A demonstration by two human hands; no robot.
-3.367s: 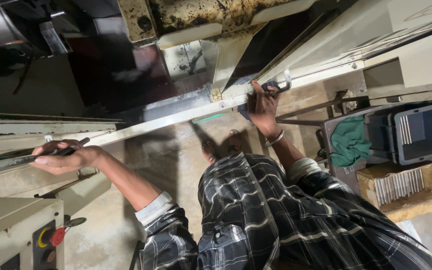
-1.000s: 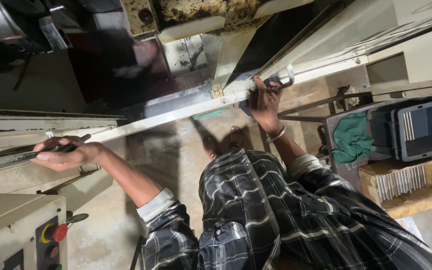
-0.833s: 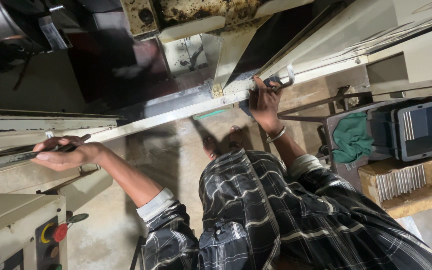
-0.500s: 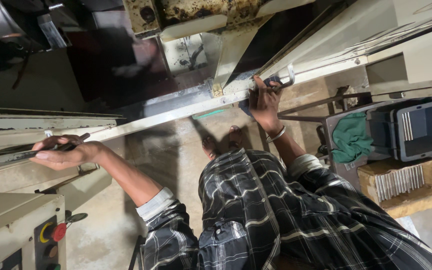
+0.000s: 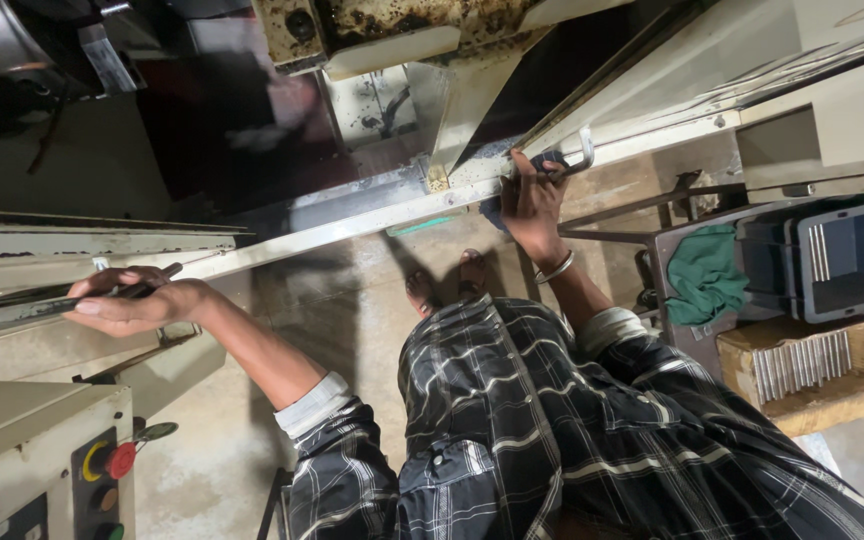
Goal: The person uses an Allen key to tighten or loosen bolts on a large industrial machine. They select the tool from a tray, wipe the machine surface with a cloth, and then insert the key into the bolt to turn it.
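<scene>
Head view, single entry.

Long metal rail (image 5: 352, 222): cream-painted, run slantwise across the frame from 9 o'clock up toward 2 o'clock, part of a large machine. It is judged rigid and heavy (too long to be managed by one end alone), with hard edges; hold is best taken near both ends, as is seen here.

Left hand (image 5: 127, 305): at 9 o'clock, fingers curled closed around a thin dark bar (image 5: 72, 300) lying along the rail's lower end. The bar is judged stiff, narrow and possibly slick.

Right hand (image 5: 532, 195): at 1 o'clock, closed on a small metal handle (image 5: 582, 152) fixed to the rail's upper part; a bangle is worn at the wrist. A dark cloth seems to be pressed under the palm, though this cannot be told for certain.

Plaid shirt (image 5: 572, 430): at 5 o'clock, worn by the person; sandalled feet are seen on the concrete floor (image 5: 352, 300) below the rail.

Control box (image 5: 42, 460): at 8 o'clock, fitted with a red knob (image 5: 117, 460).

Green cloth (image 5: 704, 280): at 3 o'clock, soft, bundled beside a grey crate (image 5: 842, 265).
</scene>
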